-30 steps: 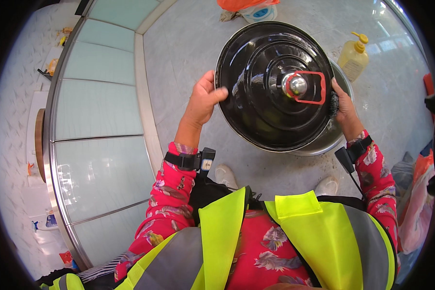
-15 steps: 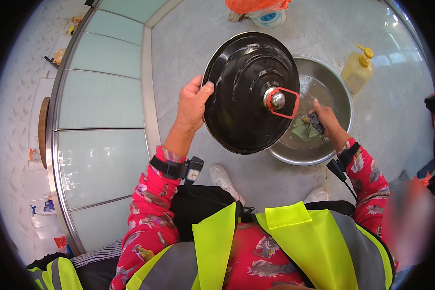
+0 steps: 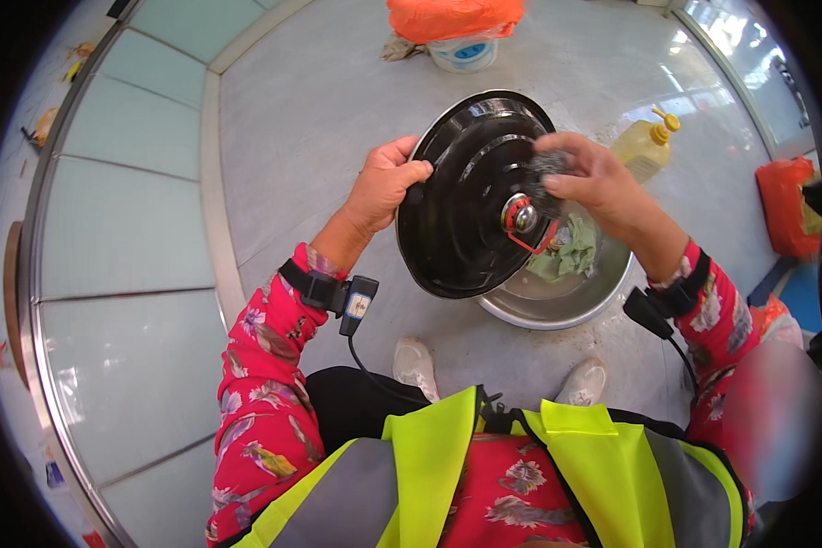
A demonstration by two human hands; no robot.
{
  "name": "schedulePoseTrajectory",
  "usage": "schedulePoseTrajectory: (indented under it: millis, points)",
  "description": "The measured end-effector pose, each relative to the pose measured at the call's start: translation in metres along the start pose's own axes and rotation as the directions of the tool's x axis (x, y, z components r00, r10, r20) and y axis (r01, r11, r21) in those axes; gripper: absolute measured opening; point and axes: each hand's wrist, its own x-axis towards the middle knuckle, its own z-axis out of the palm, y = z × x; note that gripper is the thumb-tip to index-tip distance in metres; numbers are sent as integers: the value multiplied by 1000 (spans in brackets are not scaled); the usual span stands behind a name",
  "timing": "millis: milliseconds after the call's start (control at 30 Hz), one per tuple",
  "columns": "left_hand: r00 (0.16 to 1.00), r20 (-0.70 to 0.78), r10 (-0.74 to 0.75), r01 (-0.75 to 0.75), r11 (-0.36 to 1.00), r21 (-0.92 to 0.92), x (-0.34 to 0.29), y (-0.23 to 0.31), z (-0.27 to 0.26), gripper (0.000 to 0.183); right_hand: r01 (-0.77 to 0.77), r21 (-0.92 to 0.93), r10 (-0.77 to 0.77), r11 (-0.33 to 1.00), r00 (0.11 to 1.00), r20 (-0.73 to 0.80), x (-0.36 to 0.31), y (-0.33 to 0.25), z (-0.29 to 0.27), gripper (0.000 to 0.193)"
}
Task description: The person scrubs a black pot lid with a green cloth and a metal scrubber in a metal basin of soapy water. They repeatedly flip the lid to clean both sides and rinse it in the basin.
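Note:
My left hand (image 3: 385, 187) grips the rim of a black pot lid (image 3: 466, 219), thumb on top and fingers behind. The lid is tilted above a metal basin (image 3: 557, 310) and covers its left part. A silver knob with a red wire loop stands on the lid. In my right hand (image 3: 598, 178) is a dark grey steel wool scourer (image 3: 548, 173), a little blurred, at the lid's upper right edge; whether it touches the lid I cannot tell. Below that hand a crumpled green cloth (image 3: 571, 251) lies in the basin, in cloudy water.
Beyond the basin at right stands a yellow pump bottle (image 3: 644, 146). A white bucket (image 3: 463, 53) topped by an orange bag (image 3: 452, 16) is at the back, and a red bag (image 3: 785, 205) sits far right. Glass panels (image 3: 128, 228) line the left side. My shoes are just this side of the basin.
My right hand has lifted the scourer out of the basin to the lid's right side. The lid, still in my left hand, has tilted more. The view has shifted somewhat.

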Motion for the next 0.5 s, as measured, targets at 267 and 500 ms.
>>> schedulePoseTrajectory:
  millis: [267, 500]
  points:
    - [997, 60, -44, 38, 994, 98, 24, 32, 75, 27, 194, -100, -201, 976, 978, -65, 6, -33, 1, 33]
    - [996, -27, 81, -75, 983, 166, 38, -55, 139, 26, 89, -291, -187, 953, 925, -329, -3, 37, -57, 15]
